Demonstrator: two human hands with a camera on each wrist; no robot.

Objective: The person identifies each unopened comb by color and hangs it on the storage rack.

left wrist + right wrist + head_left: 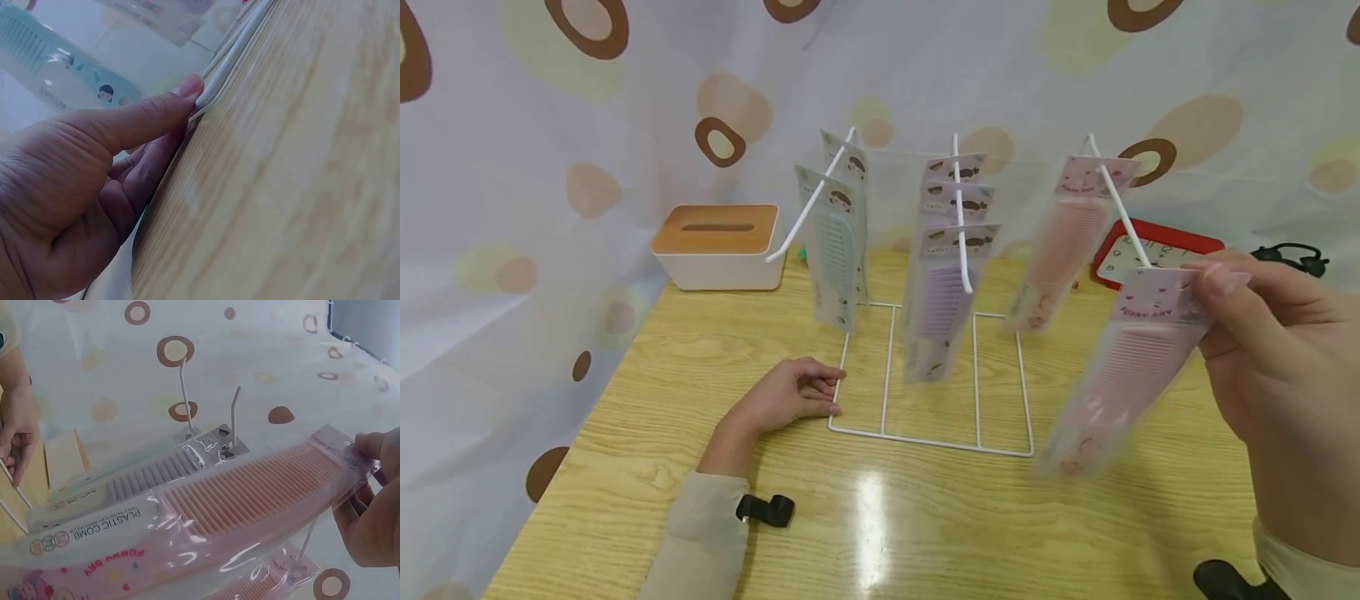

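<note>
My right hand (pixel 1285 333) pinches the top corner of a packaged pink comb (pixel 1138 358), its card at the tip of the rack's right prong. Whether the prong passes through the card's hole I cannot tell. The white wire display rack (pixel 928 440) stands on the table, and my left hand (pixel 790 390) holds the left side of its base between thumb and fingers. Another pink comb (pixel 1071 237) hangs further back on the right prong. Several purple combs (pixel 946 304) hang on the middle prong, and green combs (pixel 835 250) on the left one.
A white tissue box (pixel 722 271) with a wooden lid stands at the back left. Behind the right prong are a red-framed clock (pixel 1138 254) and a black object (pixel 1292 257). A patterned curtain (pixel 910 75) closes off the back of the wooden table (pixel 760 517).
</note>
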